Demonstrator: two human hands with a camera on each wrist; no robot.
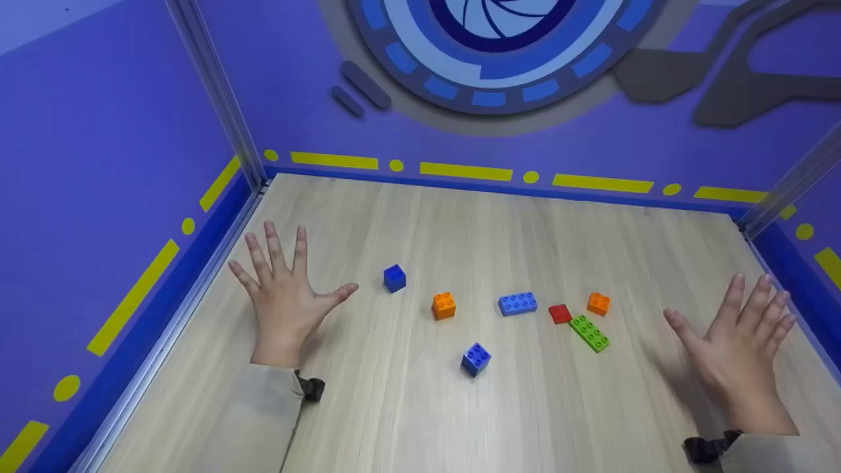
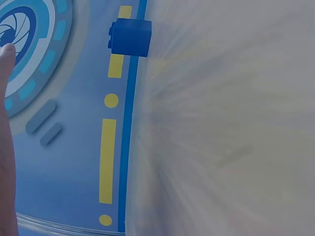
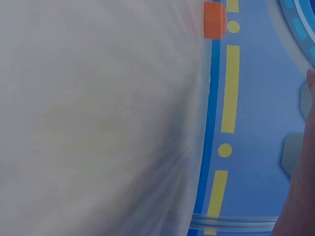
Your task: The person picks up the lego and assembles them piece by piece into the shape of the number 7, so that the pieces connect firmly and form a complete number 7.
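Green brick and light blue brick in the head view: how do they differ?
Colour: the green brick is bright green, the light blue brick a soft blue.
Pose: the green brick slants clearly across the table; the light blue brick lies nearly crosswise.
Neighbours: the green brick's far end is right by the red brick; the light blue brick sits apart.
Shared: both are oblong, studs up.

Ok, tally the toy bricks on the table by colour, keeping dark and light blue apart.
Dark blue bricks: 2
Light blue brick: 1
Orange bricks: 2
Red brick: 1
Green brick: 1
Total: 7
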